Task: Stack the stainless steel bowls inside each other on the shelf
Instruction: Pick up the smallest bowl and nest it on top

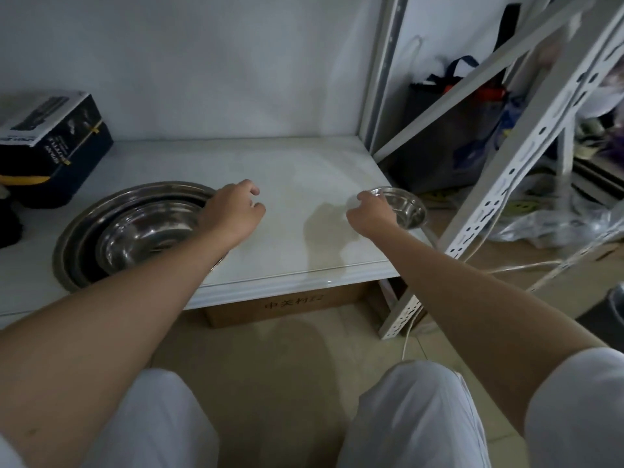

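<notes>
On the white shelf (pixel 290 170) a large steel bowl (pixel 72 238) lies at the left with a smaller steel bowl (pixel 145 231) nested inside it. My left hand (pixel 233 211) hovers over the big bowl's right rim, fingers loosely curled and apart, holding nothing. At the shelf's right edge stands a small steel bowl (pixel 407 207). My right hand (pixel 371 214) grips its near-left rim with thumb and fingers; the bowl looks slightly tilted.
A dark printed box (pixel 50 143) stands at the shelf's back left. White perforated rack posts (pixel 513 170) slant at the right, with bags (pixel 472 123) and cords behind. A cardboard box (pixel 287 305) sits under the shelf. My knees are below.
</notes>
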A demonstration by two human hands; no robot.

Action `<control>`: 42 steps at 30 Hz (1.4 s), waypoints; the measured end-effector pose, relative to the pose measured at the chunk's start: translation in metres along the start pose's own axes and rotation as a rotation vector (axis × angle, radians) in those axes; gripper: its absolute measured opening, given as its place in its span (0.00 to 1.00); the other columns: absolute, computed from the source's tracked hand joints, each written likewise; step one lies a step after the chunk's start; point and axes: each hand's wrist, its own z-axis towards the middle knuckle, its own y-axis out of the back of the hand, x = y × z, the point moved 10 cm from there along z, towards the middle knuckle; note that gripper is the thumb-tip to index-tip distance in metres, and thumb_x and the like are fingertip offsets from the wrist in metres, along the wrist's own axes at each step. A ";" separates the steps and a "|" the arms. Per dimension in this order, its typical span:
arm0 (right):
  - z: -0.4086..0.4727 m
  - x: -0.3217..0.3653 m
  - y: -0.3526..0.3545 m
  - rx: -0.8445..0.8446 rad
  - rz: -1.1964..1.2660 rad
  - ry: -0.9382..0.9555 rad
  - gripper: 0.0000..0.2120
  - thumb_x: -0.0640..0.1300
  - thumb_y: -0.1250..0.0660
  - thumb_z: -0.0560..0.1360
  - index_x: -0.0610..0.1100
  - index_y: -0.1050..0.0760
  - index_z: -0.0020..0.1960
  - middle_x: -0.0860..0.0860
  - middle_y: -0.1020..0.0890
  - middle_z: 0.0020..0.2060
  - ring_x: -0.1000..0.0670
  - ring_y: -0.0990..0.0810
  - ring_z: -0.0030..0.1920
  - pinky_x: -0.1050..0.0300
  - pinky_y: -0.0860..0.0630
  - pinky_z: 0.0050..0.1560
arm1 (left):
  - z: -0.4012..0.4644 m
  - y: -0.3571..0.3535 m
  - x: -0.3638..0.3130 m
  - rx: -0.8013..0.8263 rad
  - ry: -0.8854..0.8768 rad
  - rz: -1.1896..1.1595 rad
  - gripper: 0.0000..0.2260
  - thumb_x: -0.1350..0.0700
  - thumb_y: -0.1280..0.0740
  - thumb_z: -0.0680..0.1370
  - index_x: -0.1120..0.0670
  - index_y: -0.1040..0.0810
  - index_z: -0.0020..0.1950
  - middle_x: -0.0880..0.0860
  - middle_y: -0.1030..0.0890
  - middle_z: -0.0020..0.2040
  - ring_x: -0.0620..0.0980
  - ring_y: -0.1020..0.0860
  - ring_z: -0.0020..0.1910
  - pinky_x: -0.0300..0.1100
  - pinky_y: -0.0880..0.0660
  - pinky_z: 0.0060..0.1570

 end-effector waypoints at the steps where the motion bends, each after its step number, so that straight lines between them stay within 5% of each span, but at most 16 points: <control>1: 0.002 -0.005 -0.003 0.023 0.002 -0.009 0.23 0.42 0.42 0.77 0.44 0.33 0.72 0.42 0.30 0.68 0.37 0.23 0.61 0.44 0.22 0.60 | 0.001 -0.004 -0.001 0.003 0.005 0.009 0.15 0.52 0.36 0.76 0.49 0.23 0.63 0.50 0.18 0.56 0.56 0.21 0.58 0.47 0.27 0.52; 4: 0.005 -0.010 -0.013 0.099 0.051 -0.036 0.21 0.41 0.41 0.77 0.43 0.30 0.70 0.42 0.25 0.63 0.38 0.20 0.56 0.43 0.18 0.53 | 0.003 -0.008 -0.001 0.010 0.016 0.029 0.15 0.52 0.37 0.76 0.49 0.23 0.63 0.49 0.19 0.56 0.56 0.22 0.58 0.45 0.30 0.48; 8: 0.010 -0.006 -0.018 0.115 0.039 -0.005 0.19 0.38 0.42 0.78 0.37 0.28 0.67 0.40 0.24 0.63 0.39 0.24 0.61 0.46 0.24 0.60 | 0.003 -0.004 0.001 -0.004 0.010 0.022 0.14 0.53 0.38 0.77 0.49 0.23 0.62 0.49 0.18 0.55 0.56 0.22 0.56 0.46 0.28 0.50; 11: 0.016 -0.009 -0.015 0.050 0.051 -0.036 0.17 0.37 0.43 0.77 0.34 0.27 0.63 0.39 0.22 0.56 0.40 0.23 0.54 0.53 0.29 0.48 | 0.002 -0.002 0.003 0.000 0.020 0.008 0.14 0.54 0.38 0.77 0.50 0.22 0.62 0.49 0.18 0.54 0.56 0.22 0.56 0.47 0.26 0.53; 14: 0.017 -0.014 -0.007 -0.060 0.200 -0.080 0.15 0.37 0.43 0.78 0.34 0.25 0.61 0.38 0.21 0.57 0.40 0.22 0.55 0.55 0.31 0.45 | 0.001 -0.004 0.002 0.015 0.017 0.002 0.14 0.54 0.38 0.77 0.50 0.22 0.62 0.49 0.18 0.54 0.55 0.22 0.56 0.46 0.27 0.51; 19: 0.012 0.000 0.015 -0.288 0.349 0.001 0.12 0.40 0.40 0.78 0.40 0.31 0.36 0.47 0.27 0.32 0.44 0.27 0.39 0.55 0.33 0.39 | -0.003 0.001 -0.001 0.038 0.011 -0.052 0.14 0.55 0.39 0.77 0.50 0.22 0.62 0.49 0.19 0.54 0.54 0.22 0.56 0.44 0.28 0.50; 24: -0.001 0.033 0.015 -0.290 0.506 0.152 0.05 0.39 0.34 0.74 0.41 0.30 0.42 0.49 0.26 0.35 0.50 0.29 0.35 0.59 0.31 0.31 | -0.004 0.010 0.005 0.060 0.038 -0.188 0.14 0.54 0.40 0.79 0.52 0.22 0.62 0.50 0.19 0.54 0.55 0.21 0.54 0.44 0.28 0.51; 29: -0.024 0.091 0.008 -0.191 0.621 0.411 0.06 0.39 0.28 0.70 0.41 0.23 0.46 0.51 0.19 0.40 0.50 0.21 0.41 0.56 0.25 0.41 | -0.005 0.026 0.015 0.088 0.166 -0.531 0.16 0.46 0.45 0.81 0.53 0.25 0.59 0.58 0.19 0.58 0.57 0.20 0.54 0.52 0.25 0.59; 33: -0.042 0.130 -0.003 -0.114 0.637 0.530 0.06 0.40 0.24 0.67 0.42 0.19 0.43 0.50 0.18 0.38 0.51 0.19 0.41 0.59 0.23 0.45 | -0.005 0.054 0.030 0.012 0.265 -0.719 0.16 0.44 0.46 0.81 0.54 0.26 0.56 0.57 0.21 0.54 0.53 0.23 0.49 0.50 0.24 0.53; 38: -0.058 0.167 -0.009 -0.102 0.574 0.603 0.07 0.42 0.26 0.69 0.38 0.19 0.43 0.48 0.18 0.39 0.51 0.21 0.40 0.60 0.25 0.43 | -0.011 0.078 0.060 -0.076 0.348 -0.777 0.12 0.54 0.34 0.79 0.56 0.25 0.61 0.56 0.18 0.49 0.50 0.19 0.41 0.38 0.21 0.34; 42: -0.064 0.196 -0.009 -0.189 0.475 0.664 0.12 0.38 0.31 0.72 0.41 0.20 0.55 0.50 0.24 0.53 0.51 0.22 0.48 0.57 0.23 0.54 | -0.017 0.091 0.076 -0.114 0.406 -0.928 0.13 0.65 0.35 0.78 0.53 0.26 0.59 0.57 0.17 0.47 0.49 0.18 0.34 0.38 0.20 0.35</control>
